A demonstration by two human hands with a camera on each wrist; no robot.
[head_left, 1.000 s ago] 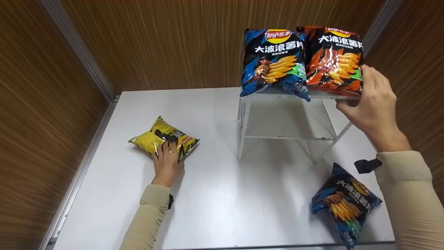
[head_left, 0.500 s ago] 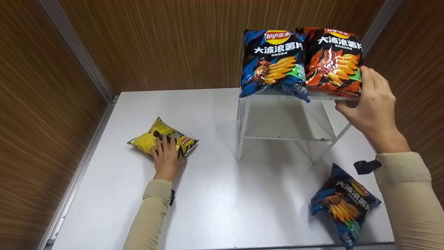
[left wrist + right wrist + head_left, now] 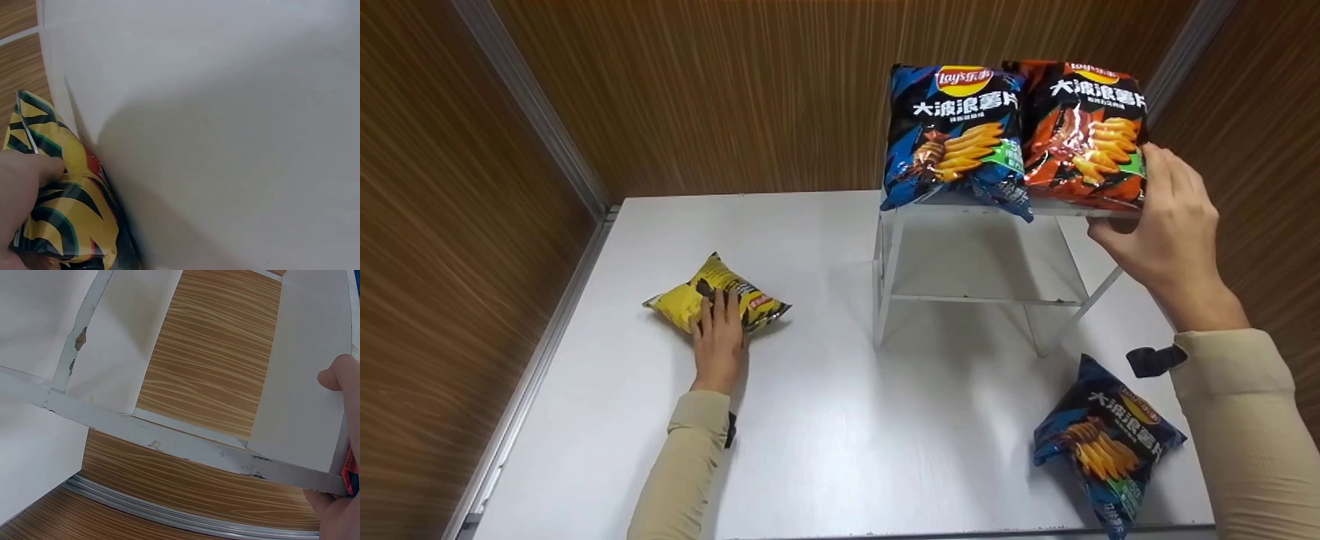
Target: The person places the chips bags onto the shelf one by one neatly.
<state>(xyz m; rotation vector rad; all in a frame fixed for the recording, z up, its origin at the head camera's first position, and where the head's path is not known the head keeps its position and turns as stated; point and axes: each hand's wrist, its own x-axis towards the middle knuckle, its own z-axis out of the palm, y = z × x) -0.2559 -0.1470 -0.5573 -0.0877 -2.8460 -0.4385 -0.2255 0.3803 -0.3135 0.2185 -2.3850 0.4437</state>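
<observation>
yellow chip bag is lying under the left hand, fingers grasping it. the right hand is clasping the white stand.

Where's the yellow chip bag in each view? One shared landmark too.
Head: yellow chip bag left of centre, partly covered by the left hand.
Left wrist: lower left, in that hand's grip.
Right wrist: not in it.
Shared landmark: wood-grain panelling, upper left in left wrist, centre and bottom in right wrist.
</observation>
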